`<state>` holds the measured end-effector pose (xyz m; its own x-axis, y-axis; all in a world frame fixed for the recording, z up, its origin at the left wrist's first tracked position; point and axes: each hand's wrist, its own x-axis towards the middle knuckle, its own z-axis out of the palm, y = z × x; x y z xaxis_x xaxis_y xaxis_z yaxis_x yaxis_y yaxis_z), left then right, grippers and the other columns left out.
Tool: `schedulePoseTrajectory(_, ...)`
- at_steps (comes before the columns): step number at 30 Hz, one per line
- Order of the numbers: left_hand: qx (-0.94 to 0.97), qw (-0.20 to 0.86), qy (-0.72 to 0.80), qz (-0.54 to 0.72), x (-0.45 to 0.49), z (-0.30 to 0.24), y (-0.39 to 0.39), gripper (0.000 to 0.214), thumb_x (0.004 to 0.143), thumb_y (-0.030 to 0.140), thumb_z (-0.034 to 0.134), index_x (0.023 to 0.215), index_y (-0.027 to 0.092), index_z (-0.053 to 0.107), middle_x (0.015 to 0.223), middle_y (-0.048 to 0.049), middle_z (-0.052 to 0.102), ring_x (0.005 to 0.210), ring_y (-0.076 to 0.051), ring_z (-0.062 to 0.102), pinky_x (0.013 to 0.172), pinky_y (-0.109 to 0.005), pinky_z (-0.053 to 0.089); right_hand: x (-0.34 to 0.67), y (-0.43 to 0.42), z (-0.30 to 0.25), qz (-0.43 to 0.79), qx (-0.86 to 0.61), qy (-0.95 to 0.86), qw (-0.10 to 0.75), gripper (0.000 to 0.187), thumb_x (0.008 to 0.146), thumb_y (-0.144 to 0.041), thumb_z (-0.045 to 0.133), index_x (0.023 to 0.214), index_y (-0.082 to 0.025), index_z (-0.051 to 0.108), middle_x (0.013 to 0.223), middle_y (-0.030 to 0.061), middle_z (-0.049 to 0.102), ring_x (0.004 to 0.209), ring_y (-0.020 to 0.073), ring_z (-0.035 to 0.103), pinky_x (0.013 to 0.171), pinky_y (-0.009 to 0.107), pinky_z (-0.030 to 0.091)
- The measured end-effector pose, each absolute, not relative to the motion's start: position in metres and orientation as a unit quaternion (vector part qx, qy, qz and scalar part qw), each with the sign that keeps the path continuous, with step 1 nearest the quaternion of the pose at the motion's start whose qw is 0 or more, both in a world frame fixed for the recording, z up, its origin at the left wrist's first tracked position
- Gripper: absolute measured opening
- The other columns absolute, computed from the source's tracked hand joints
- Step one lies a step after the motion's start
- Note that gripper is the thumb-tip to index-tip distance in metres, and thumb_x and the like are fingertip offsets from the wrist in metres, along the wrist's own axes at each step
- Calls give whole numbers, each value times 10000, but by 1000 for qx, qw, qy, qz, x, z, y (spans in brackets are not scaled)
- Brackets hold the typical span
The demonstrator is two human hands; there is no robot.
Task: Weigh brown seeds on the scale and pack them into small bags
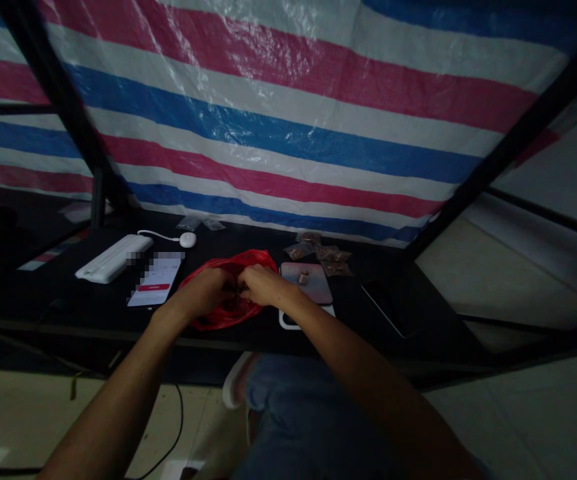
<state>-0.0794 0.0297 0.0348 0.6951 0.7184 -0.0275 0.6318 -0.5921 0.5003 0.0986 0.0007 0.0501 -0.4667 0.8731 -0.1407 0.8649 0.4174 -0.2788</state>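
Note:
A red plastic bag lies wide at the mouth on the black table, with dark contents I cannot make out. Both hands reach into it and nearly meet at its middle. My left hand has its fingers bent down inside the bag, their tips hidden. Opposite it, my right hand is closed in a pinch; whatever lies between the fingertips is too dark to name. Just right of the bag is a small flat scale with a little tan object on its plate.
Several small clear bags of brown pieces lie behind the scale. A dark phone is at the right, a lit phone at the left. Beside that are a white power strip and a round white charger. A striped sheet hangs behind.

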Motion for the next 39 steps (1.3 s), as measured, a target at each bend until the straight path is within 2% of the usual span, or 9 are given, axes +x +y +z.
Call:
schedulePoseTrajectory(3,895,248,362,76,-80,39,28,285,840,134,537,905,191,808,965,-77,818,871,-214,754,787,-273,524,101,2,52,169,-512,-842,10,174,862,-112,670,981,-154,790,1028,106,801,906,199,727,696,247,454)
schedulePoseTrajectory(7,885,210,400,112,-80,42,28,266,845,181,570,969,192,804,1014,-77,814,915,-223,744,799,-277,524,107,2,56,189,-508,-840,33,179,870,-96,652,959,-173,787,989,70,806,857,159,710,689,230,434)
schedulePoseTrajectory(14,891,250,367,97,-71,38,28,279,832,143,576,990,188,802,1010,-85,816,911,-231,748,819,-298,546,104,-2,52,172,-534,-827,17,200,860,-67,628,962,-131,788,1018,137,795,888,203,722,675,251,433)
schedulePoseTrajectory(21,887,264,368,92,-69,33,27,290,827,137,561,952,206,813,967,-68,818,856,-222,748,776,-284,542,105,-7,53,171,-548,-818,32,191,902,-97,617,944,-148,797,1015,127,795,904,200,723,705,246,454)
schedulePoseTrajectory(25,891,240,375,90,-73,36,31,297,842,153,535,930,193,815,955,-80,816,827,-224,742,749,-291,519,113,-8,53,181,-536,-816,118,232,885,-41,608,945,-160,797,997,93,802,923,183,725,782,243,483)
schedulePoseTrajectory(28,888,231,387,95,-75,39,31,288,847,186,548,962,198,812,1023,-77,814,891,-228,748,783,-293,514,117,-6,45,219,-519,-803,197,200,878,-36,643,956,-145,792,984,84,802,915,166,730,810,241,500)
schedulePoseTrajectory(33,883,236,394,99,-78,38,31,260,869,260,567,965,213,804,1020,-63,812,904,-230,752,796,-292,523,119,-3,30,313,-523,-751,255,143,846,-29,700,903,-130,783,935,76,805,836,152,738,764,241,531)
schedulePoseTrajectory(39,884,234,392,103,-82,33,32,267,874,257,570,1003,213,800,1024,-59,810,892,-224,750,811,-298,536,126,-11,36,333,-540,-699,331,116,850,-93,742,945,-135,793,908,70,802,832,154,741,765,253,551)
